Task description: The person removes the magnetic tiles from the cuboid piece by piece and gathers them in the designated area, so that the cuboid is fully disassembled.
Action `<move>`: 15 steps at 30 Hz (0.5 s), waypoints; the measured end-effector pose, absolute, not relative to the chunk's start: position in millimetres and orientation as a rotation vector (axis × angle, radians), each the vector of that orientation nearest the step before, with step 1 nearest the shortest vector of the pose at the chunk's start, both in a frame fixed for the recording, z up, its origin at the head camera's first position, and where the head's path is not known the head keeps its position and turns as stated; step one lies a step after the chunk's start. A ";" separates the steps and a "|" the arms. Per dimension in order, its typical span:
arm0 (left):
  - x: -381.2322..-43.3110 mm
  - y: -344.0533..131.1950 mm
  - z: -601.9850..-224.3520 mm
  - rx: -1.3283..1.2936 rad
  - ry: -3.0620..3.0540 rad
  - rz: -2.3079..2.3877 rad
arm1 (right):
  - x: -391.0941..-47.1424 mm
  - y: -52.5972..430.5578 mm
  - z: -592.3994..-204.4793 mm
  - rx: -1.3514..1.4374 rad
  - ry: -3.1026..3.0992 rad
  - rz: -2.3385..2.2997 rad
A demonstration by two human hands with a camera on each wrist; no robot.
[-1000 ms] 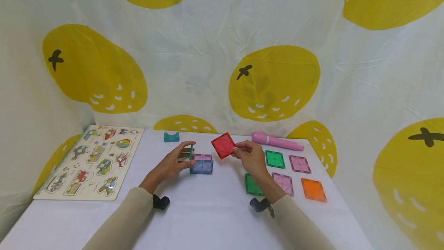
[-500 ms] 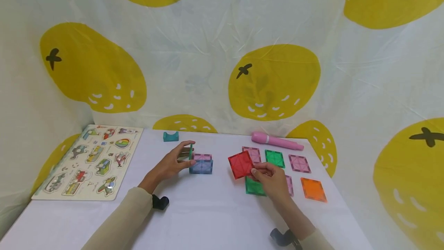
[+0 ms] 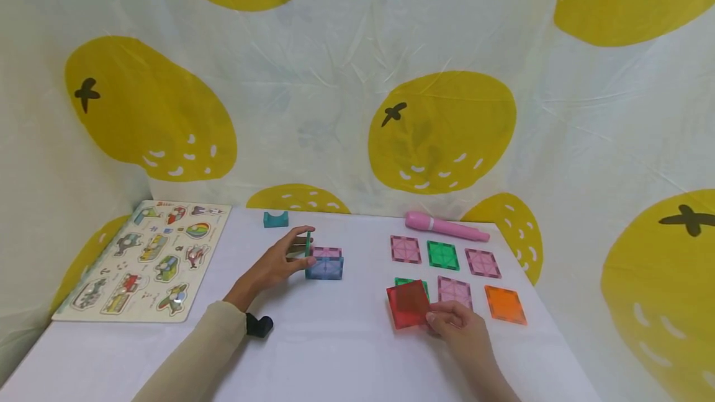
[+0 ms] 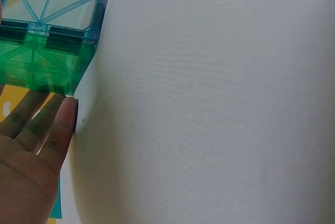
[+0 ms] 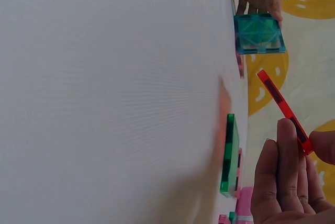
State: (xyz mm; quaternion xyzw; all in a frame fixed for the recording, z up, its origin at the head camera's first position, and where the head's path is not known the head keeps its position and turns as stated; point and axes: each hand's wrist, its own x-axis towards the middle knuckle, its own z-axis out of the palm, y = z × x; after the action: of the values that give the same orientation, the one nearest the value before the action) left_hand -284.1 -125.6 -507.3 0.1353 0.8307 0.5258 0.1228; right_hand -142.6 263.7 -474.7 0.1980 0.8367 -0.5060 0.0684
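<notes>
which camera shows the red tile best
The head view: the red tile turns nearly its whole square face to that camera, with the right hand covering only a little at one corner. The right wrist view shows it almost edge-on, as a thin red bar. The left wrist view doesn't show it.

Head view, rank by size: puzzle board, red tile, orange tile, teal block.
1. puzzle board
2. red tile, orange tile: unranked; red looks larger, but it's held raised, so nearness may explain that
3. teal block
</notes>
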 end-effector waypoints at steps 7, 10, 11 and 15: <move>-284.3 -124.2 -508.0 0.394 2.424 1.534 | -121.0 278.1 -487.7 0.605 2.533 -1.404; -283.7 -124.2 -507.6 0.393 2.422 1.533 | -114.3 281.8 -489.2 0.644 2.531 -1.358; -283.5 -124.3 -507.5 0.391 2.423 1.533 | -112.3 282.5 -489.8 0.659 2.530 -1.343; -282.9 -124.9 -507.4 0.393 2.424 1.535 | -105.9 284.2 -493.2 0.719 2.493 -1.327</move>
State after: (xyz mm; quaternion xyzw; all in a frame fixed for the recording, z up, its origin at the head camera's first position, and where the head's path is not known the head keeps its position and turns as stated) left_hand -282.9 -124.9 -507.4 0.1346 0.8307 0.5261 0.1224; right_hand -105.9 284.2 -493.2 0.2452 0.8500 -0.4522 0.1134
